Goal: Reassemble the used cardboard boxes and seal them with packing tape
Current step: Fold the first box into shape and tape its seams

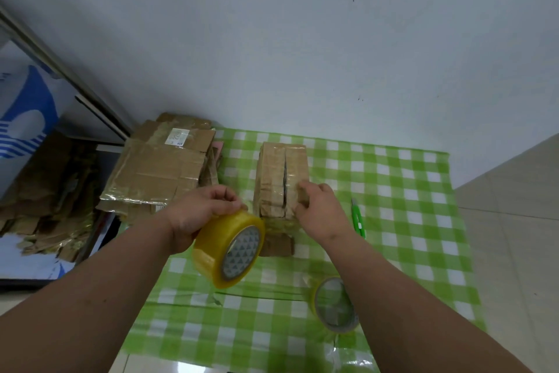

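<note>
The left hand [201,210] grips a large roll of yellowish packing tape [230,248], held tilted just left of the cardboard box [282,182]. The right hand [317,206] presses its curled fingers on the box's near right top edge. The box stands on a green checked surface [393,191], its top flaps meeting at a seam with a dark gap. Right of the box lies a green cutter [358,218]. Nearer than the box sits a second tape roll [334,304]. Left of the box is a stack of flattened cardboard [160,170].
</note>
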The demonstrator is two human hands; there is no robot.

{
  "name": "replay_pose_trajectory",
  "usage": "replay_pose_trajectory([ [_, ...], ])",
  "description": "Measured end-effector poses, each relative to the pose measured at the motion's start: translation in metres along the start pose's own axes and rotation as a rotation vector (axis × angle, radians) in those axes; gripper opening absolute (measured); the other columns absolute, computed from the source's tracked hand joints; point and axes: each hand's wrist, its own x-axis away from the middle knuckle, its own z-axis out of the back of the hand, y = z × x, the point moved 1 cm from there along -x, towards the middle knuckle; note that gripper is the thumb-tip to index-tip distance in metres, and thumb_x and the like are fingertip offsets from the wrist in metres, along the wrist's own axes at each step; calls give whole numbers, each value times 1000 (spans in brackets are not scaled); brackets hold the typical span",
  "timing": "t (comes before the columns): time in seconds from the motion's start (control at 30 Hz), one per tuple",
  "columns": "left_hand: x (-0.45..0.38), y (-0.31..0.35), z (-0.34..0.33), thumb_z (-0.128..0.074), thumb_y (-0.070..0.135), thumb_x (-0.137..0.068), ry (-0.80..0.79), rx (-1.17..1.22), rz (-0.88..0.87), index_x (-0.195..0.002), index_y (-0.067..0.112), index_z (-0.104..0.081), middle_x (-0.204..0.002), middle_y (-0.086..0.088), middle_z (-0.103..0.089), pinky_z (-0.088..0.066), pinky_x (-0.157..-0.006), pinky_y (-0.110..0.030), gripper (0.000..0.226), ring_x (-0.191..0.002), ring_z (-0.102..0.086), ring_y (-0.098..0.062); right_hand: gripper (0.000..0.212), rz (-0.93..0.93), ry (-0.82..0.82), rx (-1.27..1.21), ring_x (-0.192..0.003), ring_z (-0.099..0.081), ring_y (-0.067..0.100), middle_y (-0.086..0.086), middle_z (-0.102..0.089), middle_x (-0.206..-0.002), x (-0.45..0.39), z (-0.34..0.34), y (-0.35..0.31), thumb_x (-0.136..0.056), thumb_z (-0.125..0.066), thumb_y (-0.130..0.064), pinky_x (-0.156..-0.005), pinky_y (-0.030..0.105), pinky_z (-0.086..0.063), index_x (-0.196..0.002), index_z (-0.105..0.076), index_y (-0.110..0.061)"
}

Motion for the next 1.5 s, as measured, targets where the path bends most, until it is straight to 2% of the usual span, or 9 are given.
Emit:
replay_pose_trajectory([
  [0.1,12,4,6,-84,28,-60,-85,-17,19,-72,19,-74,-110,-18,-72,-49,-97,-50,18,-102,-67,-35,54,1,-31,26,-113,-54,27,8,-42,-131,2,-3,-6,-97,-53,-22,-97,33,-45,-148,-37,-20],
  [0.37,11,2,-8,-69,16,-89,83,125,-99,-82,19,-69,-103,-9,-73,-41,-84,-44,8,-93,-59,-28,48,26,79,-71,-118,-52,23,5,-42,-134,13,-5,-14,-93,-62,-23,-101,28,-41,-139,-52,-17],
  [0.5,13,5,-17,-63,18,-94,151,234,-180,-81,22,-67,-101,-1,-73,-43,-73,-36,14,-90,-57,-26,9,92,289,-259,-87,-58,15,-3,-57,-98,30,5,-28,-91,-59,-15,-80,30,-50,-90,-62,-24],
  [0.6,14,13,-24,-62,18,-95,218,338,-212,-80,23,-66,-101,2,-74,-46,-76,-38,15,-91,-59,-25,23,267,341,-396,-67,-47,5,-7,-50,-72,56,5,-47,-89,-56,-34,-64,25,-39,-68,-47,-28],
  [0.7,16,21,-31,-62,18,-95,262,420,-228,-81,24,-62,-96,2,-70,-46,-67,-34,16,-85,-59,-22,41,400,190,-333,-62,-49,9,-6,-49,-65,74,-15,-54,-85,-50,-61,-62,29,-43,-70,-51,-23],
  [0.83,14,31,-32,-67,16,-92,354,358,-241,-76,23,-62,-95,0,-67,-46,-75,-36,18,-84,-57,-20,39,345,75,-265,-70,-58,17,-10,-53,-66,75,-31,-46,-79,-53,-65,-80,49,-52,-74,-48,-27],
  [1.13,25,42,-31,-59,16,-96,314,434,-236,-73,24,-55,-73,12,-60,-31,-73,-31,24,-70,-47,-7,43,406,153,-49,-76,-50,10,-14,-48,-71,82,9,-50,-81,-37,-68,-97,36,-28,-85,-47,-26],
  [1.33,28,55,-34,-58,19,-96,252,602,-270,-71,24,-56,-69,14,-62,-31,-77,-33,26,-72,-49,-7,32,351,214,-37,-70,-39,3,-14,-46,-69,85,27,-50,-94,-49,-54,-87,30,-29,-88,-47,-23],
  [1.5,33,58,-37,-62,11,-93,198,723,-303,-73,23,-64,-73,8,-67,-40,-75,-29,23,-70,-56,-8,35,226,250,-162,-62,-50,13,-9,-51,-64,74,37,-37,-91,-58,-55,-58,30,-37,-71,-45,-29],
])
